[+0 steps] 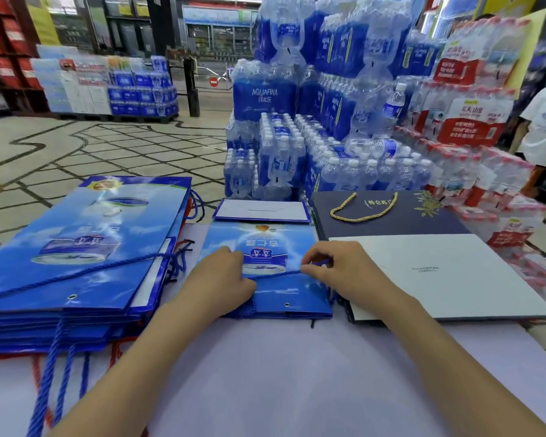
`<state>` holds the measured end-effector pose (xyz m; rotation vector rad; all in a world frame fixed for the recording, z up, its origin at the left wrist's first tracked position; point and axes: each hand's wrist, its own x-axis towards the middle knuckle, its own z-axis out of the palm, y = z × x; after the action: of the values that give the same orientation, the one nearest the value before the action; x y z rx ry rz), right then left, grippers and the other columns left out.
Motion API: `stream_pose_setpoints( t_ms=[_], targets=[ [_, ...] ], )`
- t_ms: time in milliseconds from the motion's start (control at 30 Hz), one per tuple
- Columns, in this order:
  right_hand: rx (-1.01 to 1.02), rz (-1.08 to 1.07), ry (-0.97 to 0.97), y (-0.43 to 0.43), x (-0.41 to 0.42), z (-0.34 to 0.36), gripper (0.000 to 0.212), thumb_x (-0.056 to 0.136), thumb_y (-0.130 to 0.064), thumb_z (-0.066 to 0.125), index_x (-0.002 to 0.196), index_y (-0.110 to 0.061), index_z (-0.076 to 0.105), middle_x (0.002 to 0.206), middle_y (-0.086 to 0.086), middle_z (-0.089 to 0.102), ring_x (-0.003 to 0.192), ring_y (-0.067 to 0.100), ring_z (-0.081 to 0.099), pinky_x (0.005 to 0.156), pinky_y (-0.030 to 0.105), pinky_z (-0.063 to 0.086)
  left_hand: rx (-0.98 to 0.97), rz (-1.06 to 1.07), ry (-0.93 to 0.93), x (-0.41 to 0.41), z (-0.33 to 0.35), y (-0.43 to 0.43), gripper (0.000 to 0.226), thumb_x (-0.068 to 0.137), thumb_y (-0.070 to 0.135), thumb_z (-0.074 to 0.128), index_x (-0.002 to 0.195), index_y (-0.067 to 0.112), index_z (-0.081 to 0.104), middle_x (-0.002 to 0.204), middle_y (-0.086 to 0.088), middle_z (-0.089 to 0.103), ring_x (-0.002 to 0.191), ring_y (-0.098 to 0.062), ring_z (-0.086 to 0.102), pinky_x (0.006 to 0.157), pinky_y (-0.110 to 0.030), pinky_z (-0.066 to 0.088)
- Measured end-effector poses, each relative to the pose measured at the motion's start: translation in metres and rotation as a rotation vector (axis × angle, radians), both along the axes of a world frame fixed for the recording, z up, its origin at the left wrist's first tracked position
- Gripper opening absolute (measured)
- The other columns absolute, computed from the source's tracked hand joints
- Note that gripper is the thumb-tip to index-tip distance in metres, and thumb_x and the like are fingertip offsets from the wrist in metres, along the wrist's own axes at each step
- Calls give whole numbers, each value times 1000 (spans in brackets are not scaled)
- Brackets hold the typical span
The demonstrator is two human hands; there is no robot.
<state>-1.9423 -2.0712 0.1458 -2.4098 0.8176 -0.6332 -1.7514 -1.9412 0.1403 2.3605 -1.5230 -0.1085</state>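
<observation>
Small blue bag, lying flat mid-way along the table between one stack of larger blue bags and one stack of navy bags, carries one blue cord stretched between two hands, left hand gripping it with curled fingers, right hand pinching it.

AQUAFINA in white capitals, with Chinese characters beneath, stands on the blue wrap of a water-bottle pack in the stack. The blue paper bag on the surface bears large Chinese characters, upside down to the viewer, above a printed can. Red-labelled bottle packs carry white Chinese lines, too blurred to read. A navy bag shows small gold characters. A red no-entry sign stands far back.
</observation>
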Motion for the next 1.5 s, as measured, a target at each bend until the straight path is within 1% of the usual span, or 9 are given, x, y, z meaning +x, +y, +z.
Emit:
stream_pose_setpoints(
  t_ms=[267,400,500,633,900,1000,1133,1233,1500],
  targets=[
    [-244,21,160,0,-3,-2,10,90,-41,66,95,-34,70,87,-17,67,85,2,48,89,31,32,127,5,-171,3,4,7,45,83,12,56,126,23,44,122,-4,46,109,-24,44,86,-34,43],
    [-360,7,303,4,2,1,22,94,-50,56,101,-36,71,96,-14,68,94,10,50,91,36,31,-14,-143,-85,-2,0,3,54,84,4,49,136,19,47,132,-2,47,123,-23,40,102,-35,36],
    [-383,21,319,5,2,1,26,94,-53,53,103,-38,72,100,-14,68,99,13,51,87,35,29,-148,-323,-38,-15,-7,-2,36,92,16,47,126,17,59,118,-3,58,112,-24,48,96,-34,39],
    [-356,31,318,4,-2,1,27,90,-56,57,99,-36,73,98,-15,67,98,10,49,85,33,25,-117,-261,31,-15,-10,-7,13,95,31,58,101,22,64,92,8,48,94,-15,48,82,-27,40],
    [-331,84,363,6,-7,4,22,94,-48,57,105,-37,72,101,-17,64,101,8,44,88,31,21,-120,-204,39,-9,-5,0,8,91,27,55,84,24,53,89,6,51,86,-12,47,78,-30,46],
    [-345,76,353,6,-7,1,22,95,-47,56,105,-36,72,100,-17,64,99,8,42,91,32,21,-100,-186,17,-10,-4,1,4,91,28,54,90,24,54,93,6,52,92,-14,49,84,-34,47],
    [-399,77,348,8,-5,0,21,97,-45,54,103,-34,71,100,-16,65,95,5,36,91,31,19,-131,-241,-116,-12,-8,-1,39,88,29,57,126,26,53,121,7,54,115,-18,45,100,-35,35],
    [-408,81,330,9,-4,3,22,98,-45,52,103,-35,70,101,-16,66,101,5,43,95,32,19,-168,-367,2,-19,-8,-2,44,93,30,59,135,25,50,131,9,55,122,-14,43,106,-35,32],
    [-375,100,267,14,-6,7,23,99,-43,51,105,-34,70,100,-12,67,94,8,50,101,32,23,-323,-336,276,-28,-7,-7,4,90,24,66,93,24,69,81,16,59,81,-1,51,71,-14,38]
  ],
)
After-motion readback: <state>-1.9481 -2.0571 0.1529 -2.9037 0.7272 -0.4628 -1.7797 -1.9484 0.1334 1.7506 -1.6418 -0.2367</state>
